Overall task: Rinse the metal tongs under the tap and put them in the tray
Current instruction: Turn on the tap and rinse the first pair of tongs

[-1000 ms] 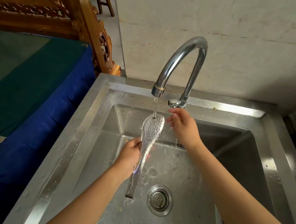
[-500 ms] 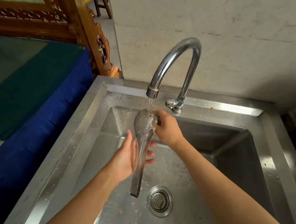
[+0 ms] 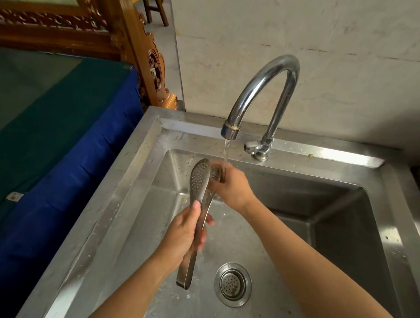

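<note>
My arms are bare from the elbows down, with no sleeves, no watch and no rings showing. My left hand [image 3: 186,234] and right hand [image 3: 231,187] are gloveless, with short plain nails and slim wrists.

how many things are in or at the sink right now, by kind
tongs: 1
hands: 2, left hand and right hand
tap: 1
drain strainer: 1
sink: 1
total: 6
</note>
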